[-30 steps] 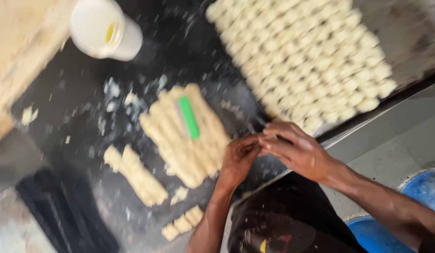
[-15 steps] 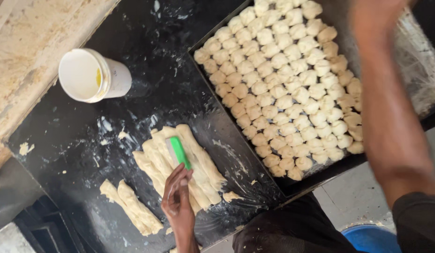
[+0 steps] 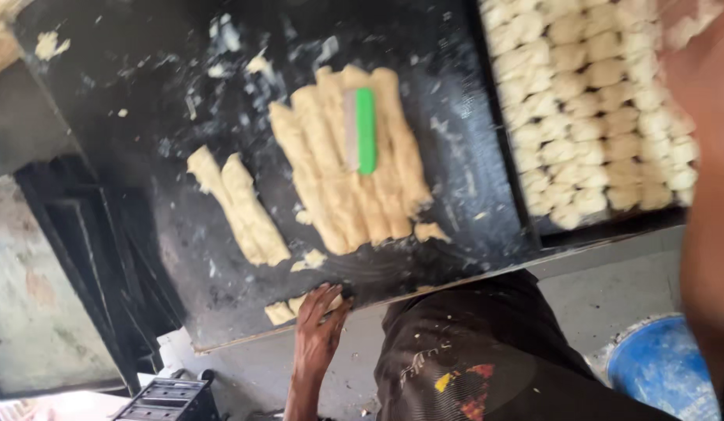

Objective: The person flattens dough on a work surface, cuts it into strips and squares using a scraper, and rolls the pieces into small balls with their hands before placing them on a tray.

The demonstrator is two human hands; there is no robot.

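Black and flour-dusted, the work board (image 3: 222, 257) fills the head view and serves as the cutting surface. Head view: the left hand (image 3: 319, 323) rests at the near edge of the board, fingers spread flat and gripping nothing, its fingertips touching small cut dough pieces (image 3: 288, 309) that lie at that edge, within easy reach. Beyond it, near the middle of the board, a group of long dough strips (image 3: 342, 168) lies side by side, pressed together so that one cut can cross several at once. A green-handled dough scraper (image 3: 360, 130) lies loose on top of these strips, handy and off the floury surface. Two further dough strips (image 3: 237, 204) lie apart to the left. At the upper right a dark baking tray (image 3: 526, 210) holds cut dough pieces (image 3: 596, 109) packed in close rows, touching, to fill the space. The right forearm (image 3: 701, 195) crosses the right edge, blurred; its hand is out of frame, so its grip cannot be told. A blue bucket (image 3: 662, 366) stands on the floor below.
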